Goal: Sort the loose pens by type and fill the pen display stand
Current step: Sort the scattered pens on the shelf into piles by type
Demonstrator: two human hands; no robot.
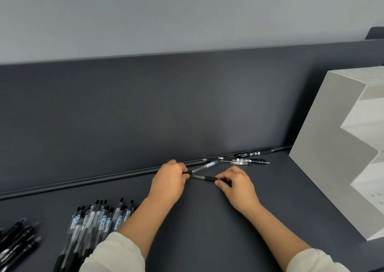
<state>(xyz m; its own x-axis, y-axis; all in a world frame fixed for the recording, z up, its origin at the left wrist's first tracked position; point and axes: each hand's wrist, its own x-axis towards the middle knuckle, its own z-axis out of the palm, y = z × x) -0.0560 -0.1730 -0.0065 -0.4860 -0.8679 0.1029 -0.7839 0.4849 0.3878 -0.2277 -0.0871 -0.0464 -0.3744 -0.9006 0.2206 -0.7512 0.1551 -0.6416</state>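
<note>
The left hand point(169, 180) pinches a clear plastic pen with a black grip point(204, 166), while the right hand point(236, 183) pinches a second black-gripped pen point(204, 178); the two cross between the fingers. A few loose black-and-clear pens point(243, 160) lie just beyond the fingertips, and the white stepped display stand point(324, 147) sits off to the right of them.

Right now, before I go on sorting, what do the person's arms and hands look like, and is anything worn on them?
Both hands are bare. There are no gloves, and no ring or watch shows on the left hand or the right hand. Each arm wears a loose, plain off-white sleeve. The left sleeve and right sleeve end well short of the wrists. No print or logo shows.
</note>
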